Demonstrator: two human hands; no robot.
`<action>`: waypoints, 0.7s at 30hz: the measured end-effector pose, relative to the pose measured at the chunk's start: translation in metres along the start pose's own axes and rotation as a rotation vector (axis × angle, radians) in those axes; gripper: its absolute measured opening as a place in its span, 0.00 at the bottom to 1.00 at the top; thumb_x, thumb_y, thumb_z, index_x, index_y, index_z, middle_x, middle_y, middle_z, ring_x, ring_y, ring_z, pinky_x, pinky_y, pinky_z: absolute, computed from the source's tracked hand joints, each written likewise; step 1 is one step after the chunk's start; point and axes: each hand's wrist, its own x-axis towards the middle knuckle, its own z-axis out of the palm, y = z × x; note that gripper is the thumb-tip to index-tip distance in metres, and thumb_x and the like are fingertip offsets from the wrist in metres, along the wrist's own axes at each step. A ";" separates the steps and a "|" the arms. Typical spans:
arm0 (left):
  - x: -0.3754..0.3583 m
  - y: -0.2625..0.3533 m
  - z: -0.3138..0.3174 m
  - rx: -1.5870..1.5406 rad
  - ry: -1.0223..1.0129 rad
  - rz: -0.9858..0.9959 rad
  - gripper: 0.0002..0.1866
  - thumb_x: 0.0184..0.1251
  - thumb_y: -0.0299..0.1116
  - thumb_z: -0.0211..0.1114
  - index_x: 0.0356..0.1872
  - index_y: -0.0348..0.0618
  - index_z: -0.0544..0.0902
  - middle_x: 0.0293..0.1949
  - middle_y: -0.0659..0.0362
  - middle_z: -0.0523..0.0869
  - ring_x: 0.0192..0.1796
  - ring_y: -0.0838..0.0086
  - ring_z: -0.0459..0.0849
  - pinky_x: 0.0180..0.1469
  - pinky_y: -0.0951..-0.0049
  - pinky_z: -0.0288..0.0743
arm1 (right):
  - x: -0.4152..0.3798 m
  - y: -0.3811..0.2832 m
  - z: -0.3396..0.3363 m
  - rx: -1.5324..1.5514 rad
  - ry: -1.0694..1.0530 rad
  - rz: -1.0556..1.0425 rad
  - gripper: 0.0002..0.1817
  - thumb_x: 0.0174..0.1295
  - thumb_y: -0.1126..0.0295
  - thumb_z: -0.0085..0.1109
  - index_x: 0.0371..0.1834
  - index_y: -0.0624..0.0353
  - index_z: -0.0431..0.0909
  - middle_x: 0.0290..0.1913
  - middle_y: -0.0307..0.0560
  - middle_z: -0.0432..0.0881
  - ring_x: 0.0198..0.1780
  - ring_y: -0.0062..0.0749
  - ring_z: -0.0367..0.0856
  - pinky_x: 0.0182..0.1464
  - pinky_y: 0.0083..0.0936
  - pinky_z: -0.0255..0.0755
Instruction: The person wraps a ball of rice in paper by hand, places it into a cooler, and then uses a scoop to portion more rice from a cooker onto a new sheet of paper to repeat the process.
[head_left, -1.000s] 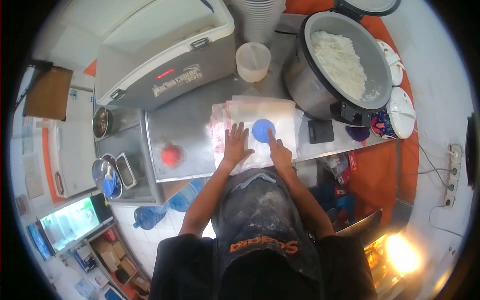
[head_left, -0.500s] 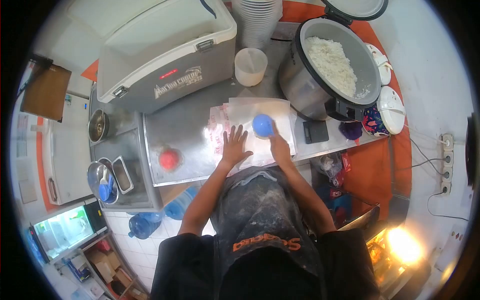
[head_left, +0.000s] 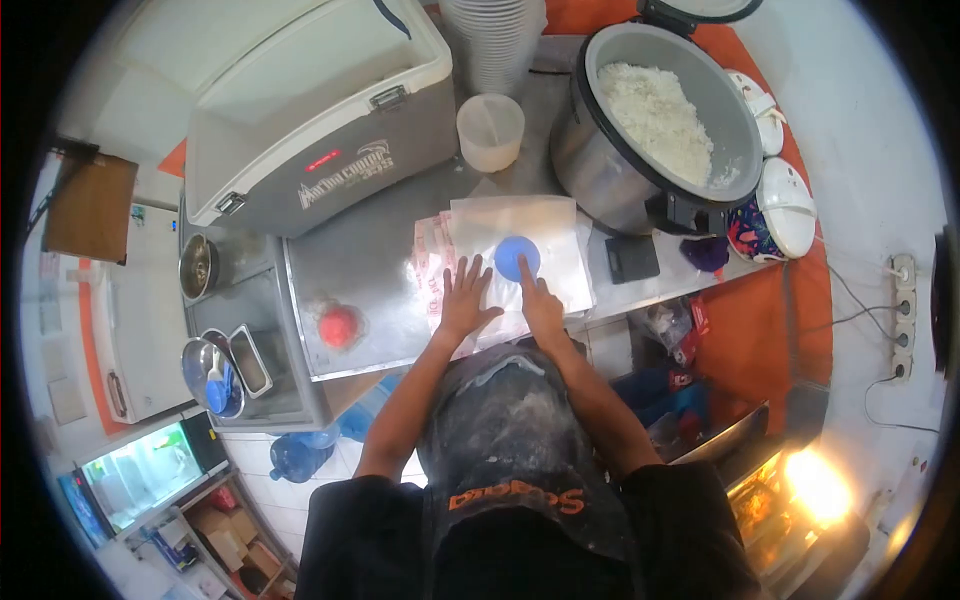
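A round blue bowl-shaped scoop [head_left: 513, 259] rests on sheets of white wrapping paper [head_left: 555, 215] at the middle of the counter. My right hand [head_left: 541, 308] grips it at its near right edge, index finger stretched onto the blue surface and the other fingers curled. Whether a handle lies under the hand is hidden. Flat on the left part of the paper, over red-printed wrappers [head_left: 428, 255], my left hand [head_left: 465, 303] is open with fingers spread, just left of the scoop.
A large rice cooker [head_left: 615, 180] full of white rice [head_left: 655, 120] stands back right. Behind the paper are a white plastic tub [head_left: 490, 135] and a grey cooler box [head_left: 335, 165]. A dark flat device [head_left: 633, 260] lies to the right, a red round item [head_left: 339, 327] to the left.
My right index finger has extended onto the blue scoop, where the hand was wrapped at its right edge before. My left hand stays flat. The camera view has shifted slightly.
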 end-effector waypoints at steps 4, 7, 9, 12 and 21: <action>0.007 0.001 -0.009 0.020 -0.041 -0.009 0.52 0.52 0.63 0.77 0.77 0.49 0.70 0.84 0.51 0.57 0.86 0.47 0.48 0.81 0.31 0.43 | 0.006 0.008 -0.013 0.219 0.091 -0.008 0.37 0.77 0.70 0.48 0.87 0.37 0.49 0.48 0.65 0.83 0.37 0.65 0.86 0.40 0.56 0.80; -0.001 0.003 -0.009 0.017 -0.067 -0.022 0.51 0.52 0.61 0.77 0.77 0.48 0.71 0.84 0.51 0.57 0.86 0.47 0.48 0.81 0.32 0.44 | -0.018 0.037 -0.072 0.540 0.106 0.189 0.32 0.80 0.68 0.48 0.86 0.43 0.53 0.68 0.65 0.78 0.52 0.67 0.85 0.50 0.51 0.80; -0.004 0.006 -0.016 -0.012 -0.089 -0.021 0.47 0.53 0.57 0.78 0.73 0.47 0.75 0.83 0.50 0.59 0.85 0.46 0.50 0.82 0.35 0.45 | -0.032 0.087 -0.091 0.403 0.460 0.086 0.33 0.82 0.65 0.46 0.87 0.39 0.50 0.63 0.67 0.82 0.52 0.65 0.87 0.48 0.51 0.79; -0.015 0.004 -0.013 -0.086 -0.038 0.035 0.40 0.53 0.49 0.80 0.68 0.48 0.79 0.79 0.50 0.65 0.83 0.47 0.57 0.82 0.43 0.52 | -0.040 0.181 -0.101 0.297 0.524 0.462 0.34 0.81 0.66 0.48 0.87 0.41 0.50 0.65 0.71 0.79 0.52 0.66 0.87 0.47 0.50 0.78; -0.024 0.027 -0.025 -0.370 0.168 -0.113 0.21 0.57 0.27 0.75 0.54 0.43 0.86 0.70 0.50 0.76 0.73 0.49 0.71 0.75 0.54 0.68 | 0.029 0.248 -0.110 0.182 0.751 0.238 0.34 0.74 0.65 0.59 0.81 0.57 0.61 0.66 0.73 0.75 0.68 0.70 0.72 0.69 0.52 0.66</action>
